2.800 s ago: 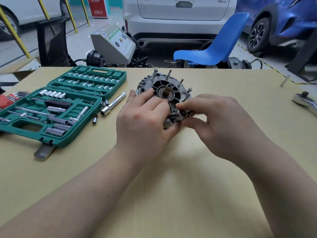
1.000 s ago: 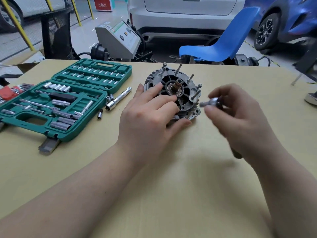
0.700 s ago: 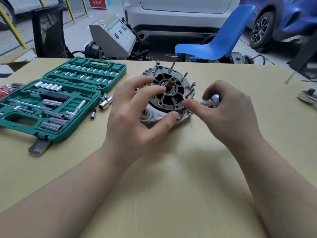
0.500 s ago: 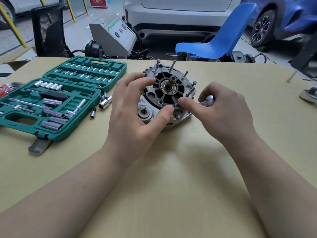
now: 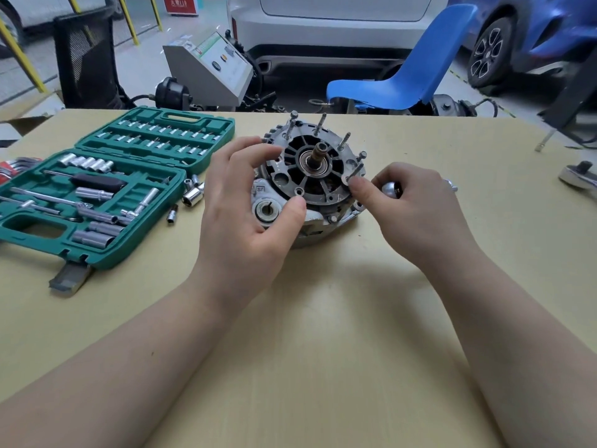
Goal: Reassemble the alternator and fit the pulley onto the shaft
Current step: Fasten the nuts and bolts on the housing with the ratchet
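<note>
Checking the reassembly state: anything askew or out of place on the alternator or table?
Yes. The alternator's long bolts stand proud, unseated, and the one by the right hand's fingertips leans. Loose sockets lie on the table outside the case. No pulley on the shaft.

A small stamped plate [image 5: 260, 189] reading "SF" is seen on the alternator [image 5: 311, 176] housing, near the left side. White characters are printed on a red sign [image 5: 179, 3] at the top of the view; only "U" can be made out. Markings on the grey machine panel [image 5: 223, 58] are too small to be read.
</note>
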